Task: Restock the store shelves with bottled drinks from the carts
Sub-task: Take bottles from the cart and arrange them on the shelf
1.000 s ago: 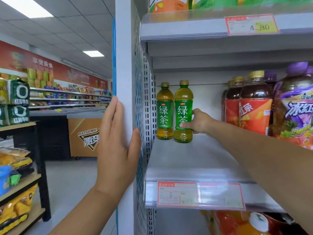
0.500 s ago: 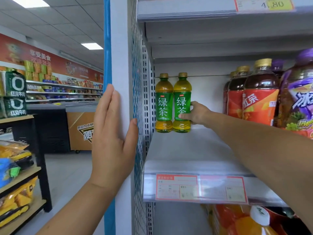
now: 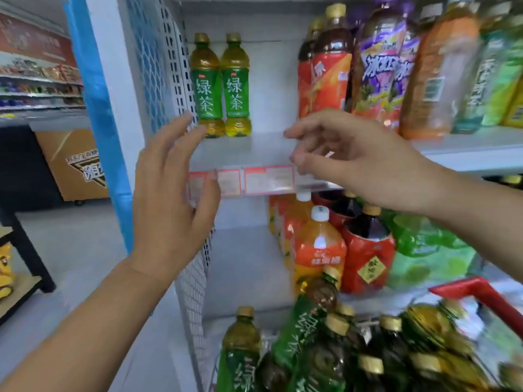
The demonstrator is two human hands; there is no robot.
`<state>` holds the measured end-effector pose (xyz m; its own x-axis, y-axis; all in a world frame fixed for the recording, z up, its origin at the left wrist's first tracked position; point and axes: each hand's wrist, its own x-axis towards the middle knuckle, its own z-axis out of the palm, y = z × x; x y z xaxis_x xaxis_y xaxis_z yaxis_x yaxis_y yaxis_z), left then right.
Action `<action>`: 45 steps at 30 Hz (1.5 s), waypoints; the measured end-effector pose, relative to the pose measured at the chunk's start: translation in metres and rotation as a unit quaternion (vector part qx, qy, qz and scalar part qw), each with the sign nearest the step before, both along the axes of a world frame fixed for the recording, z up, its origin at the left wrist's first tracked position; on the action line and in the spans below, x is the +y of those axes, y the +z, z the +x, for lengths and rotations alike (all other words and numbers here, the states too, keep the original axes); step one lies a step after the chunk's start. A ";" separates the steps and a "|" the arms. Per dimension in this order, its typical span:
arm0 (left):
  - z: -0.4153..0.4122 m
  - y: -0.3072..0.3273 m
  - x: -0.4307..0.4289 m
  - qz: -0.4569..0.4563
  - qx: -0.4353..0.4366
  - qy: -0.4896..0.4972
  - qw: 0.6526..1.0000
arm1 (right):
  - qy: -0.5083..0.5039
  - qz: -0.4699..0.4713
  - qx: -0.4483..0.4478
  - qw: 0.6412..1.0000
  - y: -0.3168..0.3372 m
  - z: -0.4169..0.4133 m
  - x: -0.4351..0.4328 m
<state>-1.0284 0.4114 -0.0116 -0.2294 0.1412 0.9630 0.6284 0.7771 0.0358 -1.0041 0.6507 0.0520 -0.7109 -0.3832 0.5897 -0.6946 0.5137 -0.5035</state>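
Left hand (image 3: 169, 205) and right hand (image 3: 353, 162) hover empty, fingers loose, before the white store shelf (image 3: 254, 149)

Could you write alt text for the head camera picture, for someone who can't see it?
A person's left hand and right hand hover empty before a store shelf holding two green tea bottles at its back left. More bottles fill a cart below.

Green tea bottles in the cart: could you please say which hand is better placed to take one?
Probably the right hand: empty, it hangs above the cart's green tea bottles; the left hand is off beside the shelf upright.
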 end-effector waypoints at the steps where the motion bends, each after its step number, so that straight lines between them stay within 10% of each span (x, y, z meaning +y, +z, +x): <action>1: 0.011 -0.018 0.010 -0.020 -0.037 -0.039 0.998 | -0.005 0.026 -0.044 0.999 -0.017 0.013 0.014; 7: 0.044 -0.119 0.054 -0.096 -0.309 -0.179 0.929 | -0.095 0.231 -0.242 0.938 -0.119 0.045 0.068; 13: 0.030 -0.169 0.062 -0.040 -0.534 -0.147 0.832 | -0.151 0.237 -0.290 0.915 -0.176 0.041 0.042; 26: -0.001 -0.155 0.088 -0.125 -0.674 -0.160 0.710 | -0.157 0.168 -0.306 0.924 -0.182 0.072 0.015; 36: 0.029 -0.121 0.066 0.142 -0.575 -0.277 0.756 | -0.093 -0.155 -0.265 0.947 -0.109 0.070 0.046; 45: 0.034 -0.005 0.008 0.227 -0.383 -0.308 0.841 | -0.008 -0.205 -0.026 0.978 0.006 0.045 0.022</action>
